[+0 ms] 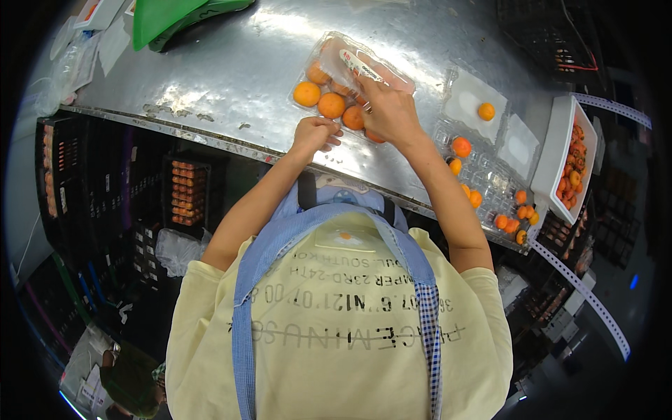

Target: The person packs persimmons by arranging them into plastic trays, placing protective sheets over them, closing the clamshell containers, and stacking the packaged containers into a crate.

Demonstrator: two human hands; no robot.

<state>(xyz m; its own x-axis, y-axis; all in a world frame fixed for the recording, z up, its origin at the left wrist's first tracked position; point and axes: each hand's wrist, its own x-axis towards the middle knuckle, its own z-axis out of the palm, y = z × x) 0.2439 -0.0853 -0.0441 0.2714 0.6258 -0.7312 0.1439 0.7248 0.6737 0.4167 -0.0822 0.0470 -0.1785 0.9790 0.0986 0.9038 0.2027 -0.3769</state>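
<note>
A clear plastic clamshell pack (407, 86) holding several orange fruits, seemingly persimmons (331, 106), lies on the metal table in front of me. An oval label (359, 67) with writing sits on top of the pack. My right hand (387, 110) reaches over the pack's near right part, its fingers touching the label's right end. Whether it grips anything there is hidden by the hand itself. My left hand (316, 137) is at the pack's near edge, just below the front fruits, with loosely bent fingers and nothing visible in them.
To the right are a clear moulded tray (485, 163), white pads (517, 142) and loose persimmons (461, 147). A white foam box (551, 152) of persimmons stands beyond. A green scoop-like container (168, 21) is at the far left. Black crates (89, 173) stand below the table's front edge.
</note>
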